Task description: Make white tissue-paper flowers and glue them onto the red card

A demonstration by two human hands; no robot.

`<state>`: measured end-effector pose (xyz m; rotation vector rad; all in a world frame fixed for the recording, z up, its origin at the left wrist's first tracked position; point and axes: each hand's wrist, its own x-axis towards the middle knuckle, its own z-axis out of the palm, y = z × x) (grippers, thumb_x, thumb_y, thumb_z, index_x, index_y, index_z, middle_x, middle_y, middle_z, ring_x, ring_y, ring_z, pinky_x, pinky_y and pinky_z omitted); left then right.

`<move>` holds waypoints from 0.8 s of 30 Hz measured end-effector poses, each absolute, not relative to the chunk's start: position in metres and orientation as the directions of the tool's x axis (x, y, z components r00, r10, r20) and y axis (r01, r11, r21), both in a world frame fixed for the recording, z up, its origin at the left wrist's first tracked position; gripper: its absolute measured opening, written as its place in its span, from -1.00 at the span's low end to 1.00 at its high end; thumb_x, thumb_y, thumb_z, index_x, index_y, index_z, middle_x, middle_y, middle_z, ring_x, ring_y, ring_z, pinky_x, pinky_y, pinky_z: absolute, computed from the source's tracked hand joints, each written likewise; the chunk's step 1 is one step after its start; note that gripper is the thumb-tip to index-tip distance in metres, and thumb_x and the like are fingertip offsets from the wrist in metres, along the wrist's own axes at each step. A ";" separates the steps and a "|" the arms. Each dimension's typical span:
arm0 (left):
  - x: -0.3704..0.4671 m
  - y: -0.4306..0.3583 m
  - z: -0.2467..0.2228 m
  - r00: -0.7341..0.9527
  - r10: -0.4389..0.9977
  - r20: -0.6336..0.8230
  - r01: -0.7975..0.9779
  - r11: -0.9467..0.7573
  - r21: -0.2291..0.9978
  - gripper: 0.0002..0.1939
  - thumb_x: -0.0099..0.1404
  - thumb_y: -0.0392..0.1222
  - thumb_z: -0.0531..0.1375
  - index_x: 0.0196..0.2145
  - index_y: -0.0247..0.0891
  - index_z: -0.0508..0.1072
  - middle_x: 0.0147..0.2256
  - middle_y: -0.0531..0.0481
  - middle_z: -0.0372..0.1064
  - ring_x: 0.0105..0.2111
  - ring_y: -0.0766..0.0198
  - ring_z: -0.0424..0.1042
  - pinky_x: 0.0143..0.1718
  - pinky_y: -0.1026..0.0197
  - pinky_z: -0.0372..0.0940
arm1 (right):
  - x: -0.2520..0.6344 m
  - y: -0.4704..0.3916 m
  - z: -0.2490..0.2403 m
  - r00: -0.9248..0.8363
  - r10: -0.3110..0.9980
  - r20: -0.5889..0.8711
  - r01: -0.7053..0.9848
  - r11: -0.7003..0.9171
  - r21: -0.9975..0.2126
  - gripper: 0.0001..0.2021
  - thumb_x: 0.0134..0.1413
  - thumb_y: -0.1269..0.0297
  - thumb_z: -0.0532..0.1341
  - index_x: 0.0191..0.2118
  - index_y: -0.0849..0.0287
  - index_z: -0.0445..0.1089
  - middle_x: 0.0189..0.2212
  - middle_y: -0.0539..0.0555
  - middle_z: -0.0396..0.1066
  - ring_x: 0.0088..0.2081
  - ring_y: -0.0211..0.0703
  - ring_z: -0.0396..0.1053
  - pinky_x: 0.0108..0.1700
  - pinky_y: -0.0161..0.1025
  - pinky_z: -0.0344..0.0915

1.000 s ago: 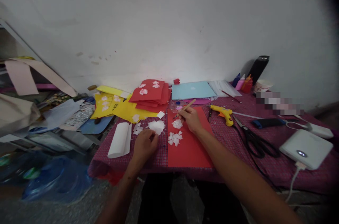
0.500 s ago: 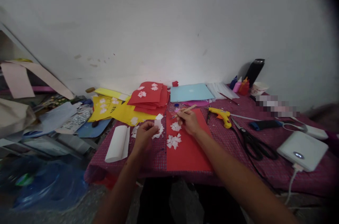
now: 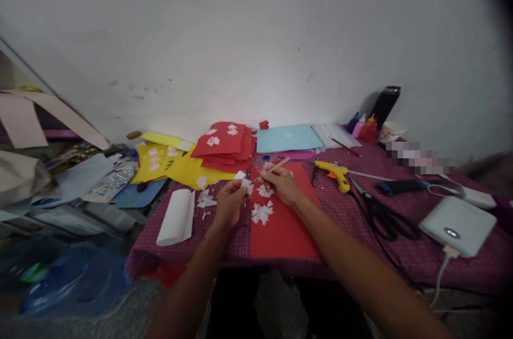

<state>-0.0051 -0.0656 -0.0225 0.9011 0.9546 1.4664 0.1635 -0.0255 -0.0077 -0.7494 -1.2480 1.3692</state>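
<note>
My left hand pinches a small piece of white paper at the left edge of a red sheet. My right hand grips a slim paintbrush with a pale wooden handle, its thin tip touching or almost touching that paper. Below my right hand, a white paper flower lies on the red sheet, and another white flower is just above it. Torn white scraps rest on the checked cloth beside my left hand.
Left of my hands is a white paper roll. Red cards and yellow paper lie behind. On the right are a yellow glue gun, black scissors, a white power bank, paint bottles and a dark flask.
My left hand has moved right with the white paper, uncovering scraps on the cloth. The brush tip has come down and left to the paper.
</note>
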 end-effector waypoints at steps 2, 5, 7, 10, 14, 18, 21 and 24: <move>-0.003 -0.066 -0.022 -0.089 0.996 0.026 -0.371 -0.057 0.927 -0.70 -0.08 -0.19 0.41 -0.34 -0.28 0.51 -0.38 0.02 0.49 -0.46 0.37 0.41 -0.41 0.29 0.32 | 0.163 -0.025 -0.009 -0.227 0.952 0.206 -0.277 0.139 -0.951 -0.69 -0.05 0.03 0.38 -0.48 0.16 0.38 -0.65 -0.05 0.35 -0.65 -0.32 0.20 -0.59 -0.33 0.13; -0.001 -0.067 -0.021 -0.088 0.996 0.012 -0.376 -0.044 0.926 -0.74 -0.08 -0.22 0.41 -0.38 -0.29 0.54 -0.42 0.03 0.49 -0.49 0.38 0.40 -0.44 0.32 0.30 | 0.162 -0.022 -0.014 -0.228 0.950 0.213 -0.258 0.152 -0.954 -0.69 -0.06 0.04 0.38 -0.50 0.17 0.38 -0.67 -0.07 0.33 -0.66 -0.33 0.20 -0.59 -0.34 0.12; -0.001 -0.067 -0.021 -0.090 0.996 0.008 -0.376 -0.042 0.926 -0.76 -0.08 -0.22 0.41 -0.39 -0.30 0.54 -0.44 0.03 0.49 -0.50 0.40 0.39 -0.45 0.34 0.29 | 0.161 -0.020 -0.018 -0.225 0.951 0.213 -0.243 0.157 -0.957 -0.68 -0.06 0.04 0.38 -0.50 0.18 0.37 -0.67 -0.08 0.32 -0.67 -0.34 0.19 -0.60 -0.34 0.11; -0.001 -0.067 -0.022 -0.083 0.996 0.017 -0.369 -0.046 0.928 -0.77 -0.07 -0.22 0.41 -0.40 -0.31 0.56 -0.45 0.02 0.49 -0.50 0.40 0.39 -0.45 0.35 0.28 | 0.161 -0.019 -0.020 -0.225 0.951 0.214 -0.221 0.164 -0.961 -0.68 -0.06 0.03 0.37 -0.51 0.18 0.37 -0.67 -0.07 0.32 -0.66 -0.33 0.20 -0.59 -0.34 0.11; -0.001 -0.066 -0.024 -0.073 0.997 0.026 -0.368 -0.051 0.929 -0.80 -0.05 -0.23 0.40 -0.40 -0.31 0.57 -0.44 0.01 0.50 -0.50 0.39 0.40 -0.43 0.34 0.29 | 0.162 -0.020 -0.018 -0.228 0.948 0.221 -0.215 0.172 -0.961 -0.67 -0.05 0.01 0.36 -0.50 0.18 0.37 -0.66 -0.07 0.32 -0.65 -0.33 0.20 -0.58 -0.33 0.12; -0.002 -0.067 -0.024 -0.070 0.997 0.017 -0.391 -0.043 0.920 -0.78 -0.06 -0.26 0.40 -0.38 -0.31 0.59 -0.41 -0.01 0.52 -0.47 0.37 0.42 -0.41 0.32 0.32 | 0.162 -0.020 -0.018 -0.230 0.946 0.228 -0.213 0.180 -0.960 -0.67 -0.05 0.01 0.37 -0.49 0.18 0.37 -0.65 -0.07 0.33 -0.65 -0.33 0.20 -0.58 -0.34 0.12; -0.003 -0.067 -0.025 -0.037 0.999 0.021 -0.441 -0.035 0.897 -0.74 -0.08 -0.28 0.38 -0.34 -0.33 0.61 -0.36 -0.08 0.55 -0.41 0.30 0.47 -0.34 0.26 0.36 | 0.163 -0.020 -0.017 -0.216 0.951 0.221 -0.196 0.179 -0.964 -0.67 -0.05 0.01 0.36 -0.48 0.18 0.38 -0.65 -0.06 0.35 -0.65 -0.33 0.21 -0.59 -0.34 0.12; -0.003 -0.067 -0.024 -0.022 1.000 0.020 -0.466 -0.028 0.884 -0.70 -0.10 -0.32 0.38 -0.31 -0.33 0.62 -0.34 -0.11 0.57 -0.39 0.27 0.49 -0.31 0.24 0.38 | 0.164 -0.021 -0.014 -0.186 0.961 0.206 -0.202 0.168 -0.965 -0.68 -0.05 0.03 0.36 -0.47 0.19 0.39 -0.65 -0.05 0.35 -0.66 -0.33 0.20 -0.60 -0.35 0.11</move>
